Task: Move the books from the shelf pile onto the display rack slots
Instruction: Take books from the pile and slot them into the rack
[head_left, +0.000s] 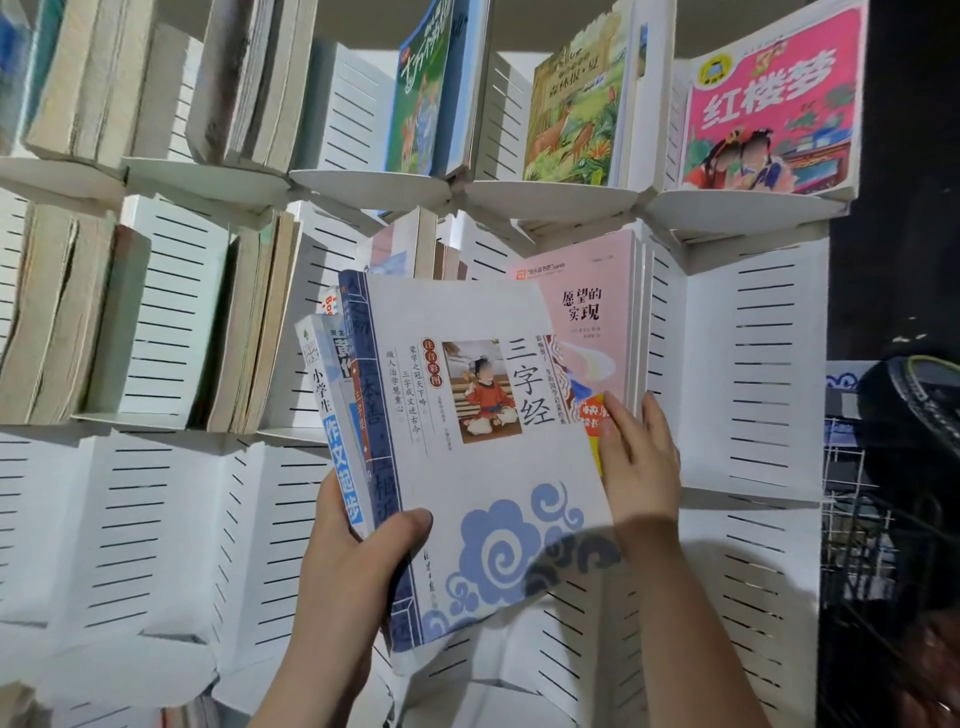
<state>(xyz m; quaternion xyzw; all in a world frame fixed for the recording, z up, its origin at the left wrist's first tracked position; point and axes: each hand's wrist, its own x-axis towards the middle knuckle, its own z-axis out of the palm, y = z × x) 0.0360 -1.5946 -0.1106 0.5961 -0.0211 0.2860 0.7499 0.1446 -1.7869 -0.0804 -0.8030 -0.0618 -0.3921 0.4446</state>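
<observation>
In the centre of the frame the person's left hand (358, 551) grips a small stack of books (343, 415) from below, fingers wrapped behind the spines and the thumb curled over the front cover. The front one is a white book (467, 467) with blue cloud patterns, tilted slightly to the left. It is held in front of the white slotted display rack (753, 364).

The right hand (639, 457) lies at the white book's right edge, fingers nearly straight and touching an orange-and-yellow book (592, 421) just behind it. The thumb is hidden, so whether this hand pinches anything cannot be told.

Behind the stack, a pink book (587, 322) stands in a middle slot. At upper right a magenta book (769, 104) faces outward.
</observation>
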